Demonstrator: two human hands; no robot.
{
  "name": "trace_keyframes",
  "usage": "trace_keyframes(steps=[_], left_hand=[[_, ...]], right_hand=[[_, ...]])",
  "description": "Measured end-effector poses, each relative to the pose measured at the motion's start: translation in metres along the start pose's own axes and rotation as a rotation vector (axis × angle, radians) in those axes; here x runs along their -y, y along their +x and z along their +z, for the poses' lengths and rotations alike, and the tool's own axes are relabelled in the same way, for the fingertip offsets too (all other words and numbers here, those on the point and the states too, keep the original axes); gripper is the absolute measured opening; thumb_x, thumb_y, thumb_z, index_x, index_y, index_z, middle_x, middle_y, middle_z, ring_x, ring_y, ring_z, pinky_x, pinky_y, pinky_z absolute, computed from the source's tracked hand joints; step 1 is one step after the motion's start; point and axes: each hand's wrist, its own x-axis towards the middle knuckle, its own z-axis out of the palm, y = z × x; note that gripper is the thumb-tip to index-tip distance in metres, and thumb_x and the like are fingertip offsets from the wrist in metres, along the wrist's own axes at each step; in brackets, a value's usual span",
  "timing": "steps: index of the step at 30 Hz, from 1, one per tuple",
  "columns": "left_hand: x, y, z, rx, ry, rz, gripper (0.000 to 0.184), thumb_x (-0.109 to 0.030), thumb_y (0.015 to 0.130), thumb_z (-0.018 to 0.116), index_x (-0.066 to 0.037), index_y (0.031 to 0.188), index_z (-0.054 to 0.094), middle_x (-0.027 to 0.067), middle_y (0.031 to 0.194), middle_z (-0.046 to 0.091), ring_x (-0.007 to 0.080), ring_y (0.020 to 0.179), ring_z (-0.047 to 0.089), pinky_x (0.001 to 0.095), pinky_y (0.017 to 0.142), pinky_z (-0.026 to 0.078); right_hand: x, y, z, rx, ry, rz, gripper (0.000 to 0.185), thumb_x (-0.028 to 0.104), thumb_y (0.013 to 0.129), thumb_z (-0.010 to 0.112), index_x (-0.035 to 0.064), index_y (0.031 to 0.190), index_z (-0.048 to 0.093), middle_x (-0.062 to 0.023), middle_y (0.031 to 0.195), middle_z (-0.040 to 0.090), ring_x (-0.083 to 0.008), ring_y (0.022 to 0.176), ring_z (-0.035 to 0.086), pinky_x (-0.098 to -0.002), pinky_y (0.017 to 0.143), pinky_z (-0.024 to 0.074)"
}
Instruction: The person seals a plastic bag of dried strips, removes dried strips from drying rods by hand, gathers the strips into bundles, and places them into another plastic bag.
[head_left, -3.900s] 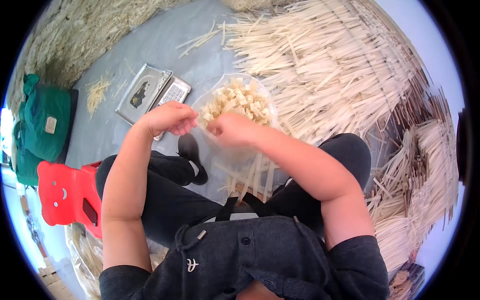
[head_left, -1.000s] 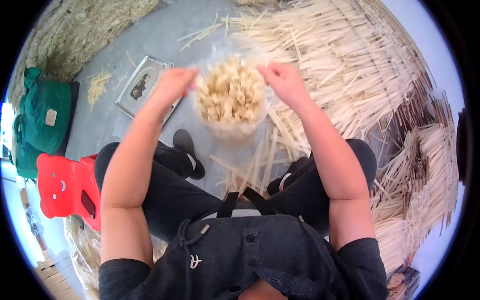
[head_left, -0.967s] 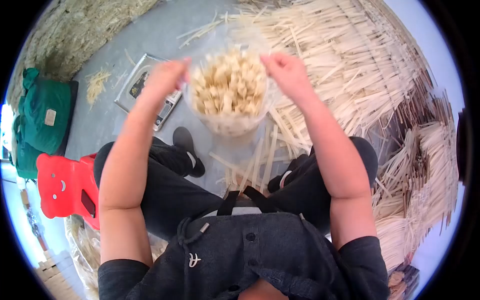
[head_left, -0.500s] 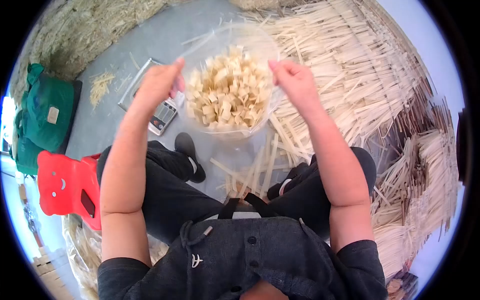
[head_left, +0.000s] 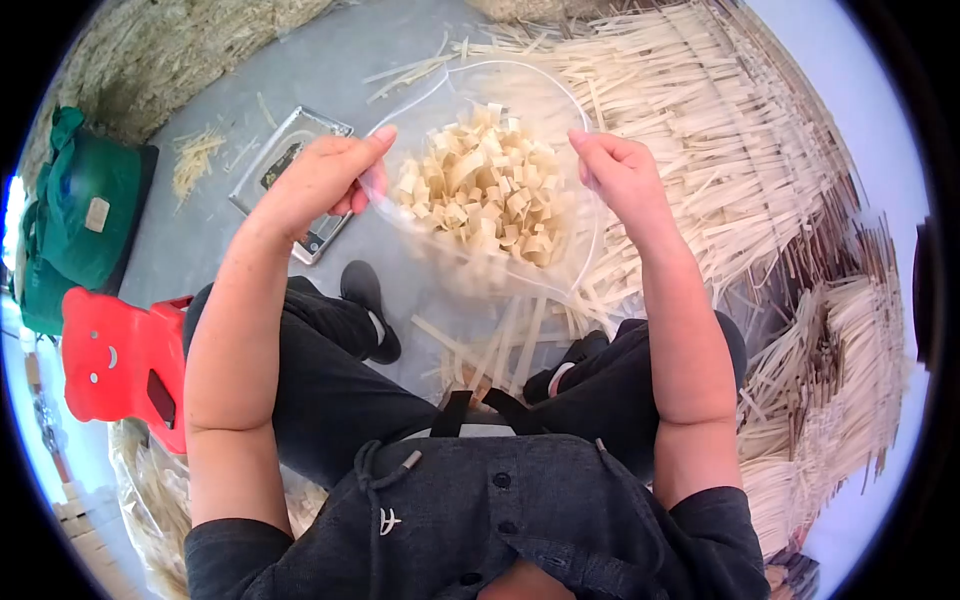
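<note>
A clear plastic bag hangs between my two hands with its mouth held wide. Inside lie many short, curled pale strips, heaped in the middle. My left hand pinches the left side of the rim between thumb and fingers. On the opposite side, my right hand is closed on the rim. Behind my left hand, a digital scale rests on the floor, partly hidden by the hand and forearm.
Long pale strips are piled across the right side. A red chair with a dark phone-like object on it stands at left, near a green bag. Loose strips lie between my feet.
The bag has shifted slightly right and its mouth is stretched wider and more pointed. Both hands have moved a little to the right and still hold the rim.
</note>
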Motion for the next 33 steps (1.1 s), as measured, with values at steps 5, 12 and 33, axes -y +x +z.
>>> trace_keyframes(steps=[5, 12, 33], left_hand=[[0.033, 0.031, 0.031, 0.025, 0.310, -0.061, 0.060, -0.053, 0.094, 0.051, -0.006, 0.059, 0.061, 0.0005, 0.051, 0.052, 0.0077, 0.045, 0.047, 0.0223, 0.042, 0.035], [0.005, 0.003, 0.013, 0.129, -0.018, 0.020, 0.057, -0.053, 0.093, 0.054, -0.006, 0.061, 0.064, 0.0013, 0.050, 0.052, 0.0071, 0.043, 0.045, 0.0220, 0.041, 0.033], [0.021, 0.042, 0.034, -0.159, 0.825, 0.190, 0.033, -0.035, 0.087, 0.059, -0.011, 0.109, 0.067, 0.0152, 0.104, 0.068, 0.0306, 0.101, 0.064, 0.0416, 0.087, 0.050]], right_hand=[[-0.065, 0.007, 0.016, 0.077, -0.502, 0.077, 0.047, 0.040, 0.090, 0.057, 0.0015, 0.064, 0.063, -0.0082, 0.058, 0.059, -0.0176, 0.056, 0.054, -0.0335, 0.059, 0.0432], [0.009, -0.016, 0.000, 0.132, -0.232, 0.033, 0.047, 0.040, 0.091, 0.054, 0.0005, 0.067, 0.064, -0.0137, 0.063, 0.063, -0.0290, 0.062, 0.060, -0.0412, 0.063, 0.0460], [-0.015, 0.032, 0.101, 0.434, -1.010, -0.452, 0.024, 0.021, 0.080, 0.065, 0.0143, 0.101, 0.072, -0.0096, 0.108, 0.065, -0.0283, 0.103, 0.060, -0.0387, 0.091, 0.0472]])
